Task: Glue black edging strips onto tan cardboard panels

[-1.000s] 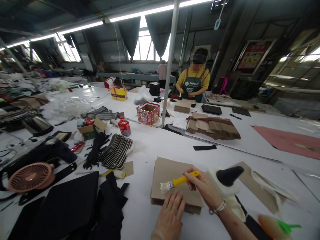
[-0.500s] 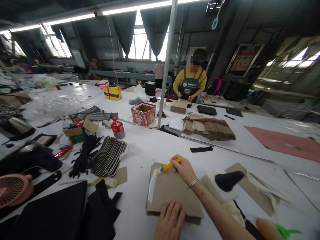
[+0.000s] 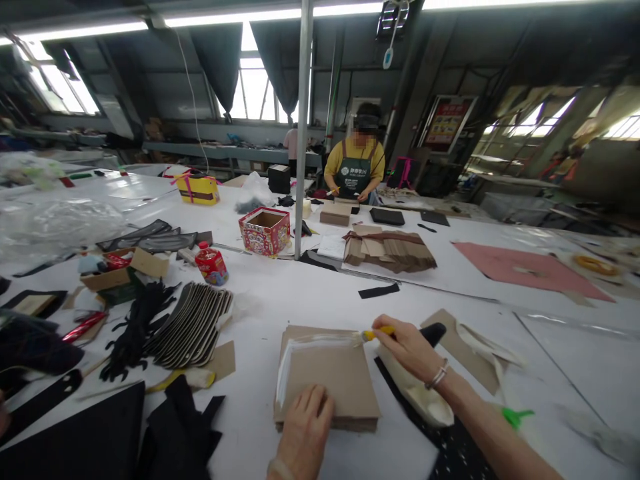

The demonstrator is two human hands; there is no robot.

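A stack of brown-grey boards (image 3: 333,377) lies on the white table, with wet white strips along the top board's left and far edges. My right hand (image 3: 407,343) is closed round the yellow handle of a brush (image 3: 373,334), whose bristles touch the board's far right corner. Flat on the near edge of the stack rests my left hand (image 3: 306,427), fingers extended and holding nothing. Beside my right forearm is a pale container (image 3: 420,390), partly hidden by the arm.
Fanned dark strips (image 3: 193,327), black gloves (image 3: 137,327) and a red bottle (image 3: 211,264) lie left. Black sheets (image 3: 80,433) occupy the near left. A metal pole (image 3: 303,133) rises beyond the stack, near a red box (image 3: 265,231). A person (image 3: 356,167) works across the table.
The brush in my right hand has moved right along the far edge, and the white strip now extends along it. The view has turned right. My left hand stays on the stack.
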